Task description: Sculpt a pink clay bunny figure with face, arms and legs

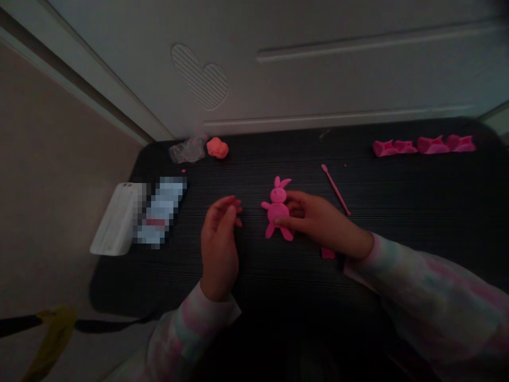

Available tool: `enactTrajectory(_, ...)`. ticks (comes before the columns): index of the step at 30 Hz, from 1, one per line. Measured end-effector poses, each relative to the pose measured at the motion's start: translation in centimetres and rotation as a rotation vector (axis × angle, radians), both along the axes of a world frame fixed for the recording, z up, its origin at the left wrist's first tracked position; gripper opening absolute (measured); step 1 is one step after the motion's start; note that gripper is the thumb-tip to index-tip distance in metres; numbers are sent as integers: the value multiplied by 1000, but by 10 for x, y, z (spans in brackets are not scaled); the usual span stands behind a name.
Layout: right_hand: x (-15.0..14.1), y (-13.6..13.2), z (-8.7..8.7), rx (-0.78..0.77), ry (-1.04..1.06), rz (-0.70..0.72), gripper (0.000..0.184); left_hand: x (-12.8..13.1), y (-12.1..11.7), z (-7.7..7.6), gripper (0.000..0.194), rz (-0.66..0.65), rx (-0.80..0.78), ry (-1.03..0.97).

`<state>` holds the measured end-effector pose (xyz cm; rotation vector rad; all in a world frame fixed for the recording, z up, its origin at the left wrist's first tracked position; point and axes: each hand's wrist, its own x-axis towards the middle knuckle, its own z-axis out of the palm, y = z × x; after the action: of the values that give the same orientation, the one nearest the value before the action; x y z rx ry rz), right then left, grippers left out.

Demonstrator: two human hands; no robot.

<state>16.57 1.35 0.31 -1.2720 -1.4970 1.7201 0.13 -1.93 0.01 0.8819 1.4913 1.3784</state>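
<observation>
We find the right hand (pixel 324 218) pinching the pink rabbit figure (pixel 278 212) between thumb and fingers at one side, over the dark table (pixel 131 286); this hold apparently spares its face and ears from pressure. The left hand (pixel 220 249), fingers loosely curled around nothing visible, is near it, perhaps for steadying. We note the pink stick (pixel 336 190) beyond the right hand, within easy reach. The orange lump (pixel 217 148) lies near the far edge, seemingly leaving working room.
</observation>
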Motion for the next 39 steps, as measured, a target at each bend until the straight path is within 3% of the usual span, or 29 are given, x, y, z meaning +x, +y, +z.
enactTrajectory(4,6,3,7,113,-257,73,24,1,2,1,19,39,-58,-116)
enactTrajectory(10,19,9,22,389,-694,63,35,-1,-2,-3,18,-40,-35,26)
enactTrajectory(15,30,16,30,501,-892,150,25,-4,-4,-10,18,-113,-3,117)
enactTrajectory(19,36,18,30,513,-995,254,31,-4,-4,-10,17,-137,-15,130)
enactTrajectory(28,25,9,20,611,-960,246,30,0,-2,-6,18,-123,-77,-7)
enactTrajectory(32,23,9,19,510,-879,185,24,4,0,-5,23,-130,-107,-126)
enactTrajectory(39,16,4,27,285,-374,90,22,9,0,-2,48,-243,-142,-316)
